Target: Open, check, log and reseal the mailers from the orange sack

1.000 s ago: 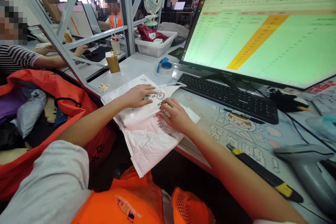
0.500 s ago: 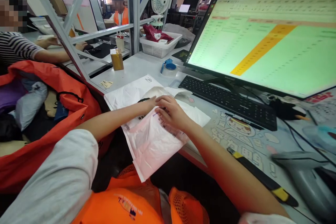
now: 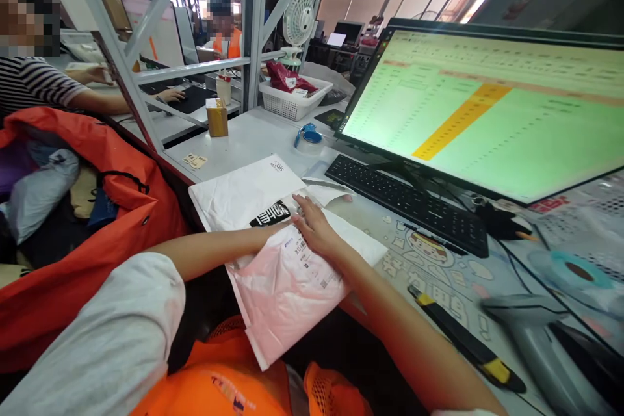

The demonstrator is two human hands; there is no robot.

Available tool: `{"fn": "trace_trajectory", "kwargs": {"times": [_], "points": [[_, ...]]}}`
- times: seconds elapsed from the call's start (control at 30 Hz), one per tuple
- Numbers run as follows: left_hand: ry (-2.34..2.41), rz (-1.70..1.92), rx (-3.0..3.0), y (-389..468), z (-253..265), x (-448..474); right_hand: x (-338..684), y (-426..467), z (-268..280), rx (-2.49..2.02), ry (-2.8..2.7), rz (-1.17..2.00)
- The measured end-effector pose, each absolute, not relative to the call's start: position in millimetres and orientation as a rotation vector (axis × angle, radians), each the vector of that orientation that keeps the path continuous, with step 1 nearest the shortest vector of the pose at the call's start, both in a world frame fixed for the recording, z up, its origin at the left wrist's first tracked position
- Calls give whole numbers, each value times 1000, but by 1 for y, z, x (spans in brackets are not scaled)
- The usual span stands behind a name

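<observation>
A pinkish-white plastic mailing bag [image 3: 287,299] with a printed shipping label [image 3: 309,260] lies across the desk edge, its lower corner hanging over my lap. My right hand [image 3: 314,224] rests on its upper edge, fingers stretched out and close together. My left hand [image 3: 280,229] reaches to the same edge from the left; its fingers are hidden by the bag and the right hand. Beneath lies a white mailing bag [image 3: 238,185] with a black printed patch [image 3: 270,213].
To the right are a keyboard [image 3: 404,201], a monitor [image 3: 478,110], a black-and-yellow utility knife [image 3: 463,338] and a grey scanner [image 3: 541,338]. Blue tape [image 3: 311,138] and a white basket [image 3: 292,101] stand behind. An orange sack [image 3: 160,208] of parcels is at left, near a co-worker's striped sleeve [image 3: 46,88].
My right hand's fingers have straightened from a curled position at the bag's edge. More of the shipping label and black patch shows. The camera view has tilted up slightly.
</observation>
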State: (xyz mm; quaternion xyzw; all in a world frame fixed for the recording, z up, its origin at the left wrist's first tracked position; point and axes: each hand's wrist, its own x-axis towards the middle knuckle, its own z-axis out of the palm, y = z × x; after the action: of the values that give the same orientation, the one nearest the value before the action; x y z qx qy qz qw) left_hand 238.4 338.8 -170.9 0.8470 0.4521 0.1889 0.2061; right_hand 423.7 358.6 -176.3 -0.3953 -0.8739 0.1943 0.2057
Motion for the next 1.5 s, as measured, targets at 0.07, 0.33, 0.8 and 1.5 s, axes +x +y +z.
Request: {"fn": "trace_trajectory", "kwargs": {"times": [0.07,0.33,0.8,1.5], "points": [[1250,450,2424,337,-173,229,435,364,-177,-1128,-2407,579],[1397,61,2684,358,-171,182,478,370,-167,-1626,-2337,314],[1347,495,2366,356,-82,187,459,315,-195,-1586,-1671,760],[1755,458,2210,318,-174,160,533,320,-91,-1478,-1040,47]]}}
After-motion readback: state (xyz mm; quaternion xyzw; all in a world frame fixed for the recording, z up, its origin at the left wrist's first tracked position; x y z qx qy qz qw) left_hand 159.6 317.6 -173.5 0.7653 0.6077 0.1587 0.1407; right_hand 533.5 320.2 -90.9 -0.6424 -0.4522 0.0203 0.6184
